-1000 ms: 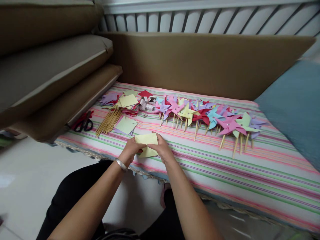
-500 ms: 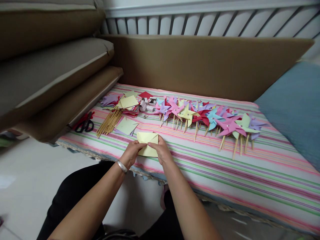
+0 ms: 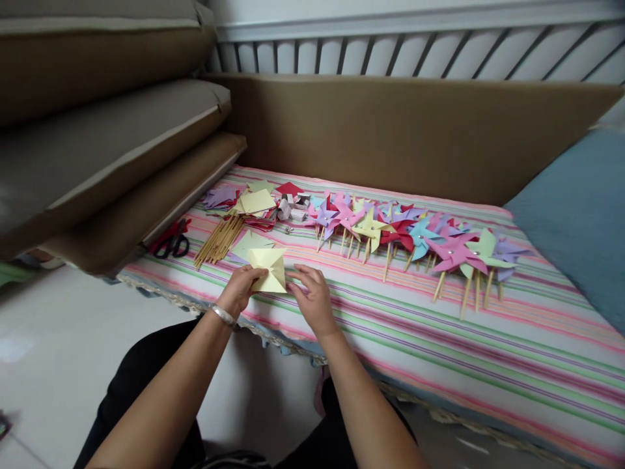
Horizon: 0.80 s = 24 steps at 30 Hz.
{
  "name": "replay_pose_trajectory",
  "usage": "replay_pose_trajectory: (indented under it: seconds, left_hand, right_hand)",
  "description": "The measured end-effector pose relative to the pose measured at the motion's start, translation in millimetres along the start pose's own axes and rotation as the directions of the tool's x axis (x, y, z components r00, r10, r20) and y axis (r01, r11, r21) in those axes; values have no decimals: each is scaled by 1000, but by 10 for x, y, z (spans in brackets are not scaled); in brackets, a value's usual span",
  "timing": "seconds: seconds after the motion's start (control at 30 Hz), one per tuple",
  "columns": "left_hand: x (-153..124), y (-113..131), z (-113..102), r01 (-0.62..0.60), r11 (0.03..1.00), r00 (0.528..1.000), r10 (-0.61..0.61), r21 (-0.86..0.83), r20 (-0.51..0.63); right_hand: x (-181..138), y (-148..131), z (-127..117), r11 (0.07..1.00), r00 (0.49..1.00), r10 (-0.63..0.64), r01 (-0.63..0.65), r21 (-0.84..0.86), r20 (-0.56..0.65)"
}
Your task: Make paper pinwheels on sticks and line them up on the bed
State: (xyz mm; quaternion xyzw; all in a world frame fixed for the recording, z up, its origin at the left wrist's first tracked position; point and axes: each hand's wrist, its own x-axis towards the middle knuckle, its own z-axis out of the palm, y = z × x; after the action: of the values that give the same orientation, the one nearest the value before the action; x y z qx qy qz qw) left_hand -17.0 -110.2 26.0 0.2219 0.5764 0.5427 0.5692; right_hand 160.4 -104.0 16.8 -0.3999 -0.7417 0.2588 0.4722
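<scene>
The yellow paper (image 3: pixel 273 264) was found between the two hands, to the right of the left fingers and just left of the right fingers. The left hand (image 3: pixel 240 286) held it by its left side, thumb on top near the middle; the right hand (image 3: pixel 313 301) stood with thumb and forefinger parted by its right edge, and contact there could not be confirmed. Being about square, the sheet showed no long axis; creases fanned from its middle toward the corners. The left hand was the nearer, already gripping. Just beyond the left fingers lay a green paper (image 3: pixel 248 241), with sticks (image 3: pixel 219 242) and scissors (image 3: pixel 172 247) farther left. The pinwheels (image 3: pixel 398 234) stood beyond and right of the right fingers. On their near side, striped cloth (image 3: pixel 430 345) stretched rightward, judged the roomier side; its front edge ran below both hands.
</scene>
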Motion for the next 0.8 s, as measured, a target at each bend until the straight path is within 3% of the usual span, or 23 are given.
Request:
replay_pose_trajectory:
  seconds: [0.27, 0.5, 0.8]
  left_hand:
    - [-58, -23, 37, -8, 1000, 999, 8, 4, 42]
    - [-108, -57, 146, -15, 999, 999, 14, 33, 42]
    - [-132, -123, 239, -27, 999, 997, 24, 37, 71]
  right_hand:
    - [-19, 2, 33, 998, 992, -68, 68, -2, 106]
    - [13, -8, 59, 992, 993, 75, -84, 94, 88]
    - [20, 26, 103, 973, 975, 218, -221, 71, 36]
